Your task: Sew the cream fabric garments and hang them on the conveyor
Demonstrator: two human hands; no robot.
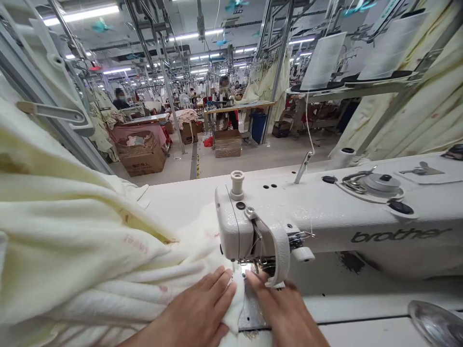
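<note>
A white sewing machine (325,217) stands across the table, its needle head at centre. Cream fabric (79,250) lies heaped on the left and runs under the needle area (253,265). My left hand (197,313) lies flat on the fabric edge just left of the needle, fingers stretched out. Just right of the needle, my right hand (282,308) rests on the machine bed, fingers pointing at the presser foot and touching the fabric edge. Neither hand grips anything that I can see.
A shiny metal object (436,323) sits at the lower right corner. Beyond the table are cardboard boxes (142,154), other sewing stations (235,108) with seated people, hanging cream cloth (415,111) at right and a metal frame (47,96) at left.
</note>
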